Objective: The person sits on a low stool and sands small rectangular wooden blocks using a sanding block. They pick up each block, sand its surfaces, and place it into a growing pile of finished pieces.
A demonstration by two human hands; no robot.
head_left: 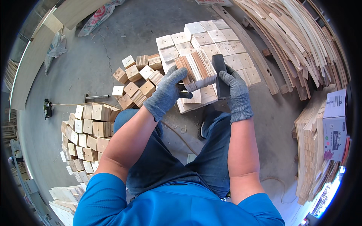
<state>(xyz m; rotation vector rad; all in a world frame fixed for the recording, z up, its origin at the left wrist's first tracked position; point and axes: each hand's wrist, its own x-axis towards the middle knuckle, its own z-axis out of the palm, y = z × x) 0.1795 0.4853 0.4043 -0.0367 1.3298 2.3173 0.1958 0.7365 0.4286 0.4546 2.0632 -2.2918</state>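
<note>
Both my hands wear grey knit gloves. My left hand (167, 92) grips a square wooden block (198, 69), held up on edge over my knees with its striped side grain facing me. My right hand (235, 92) holds a dark rectangular sanding block (220, 75) upright against the right side of that wooden block. Just beyond the hands, several pale wooden blocks (220, 41) are laid out in tidy rows on the concrete floor.
A loose heap of wooden blocks (137, 81) lies ahead on the left, and stacked blocks (85, 130) sit beside my left leg. Long curved wood strips (301, 41) pile up at right. A cardboard box (335, 124) rests on stacked slats. A power tool (47, 108) lies far left.
</note>
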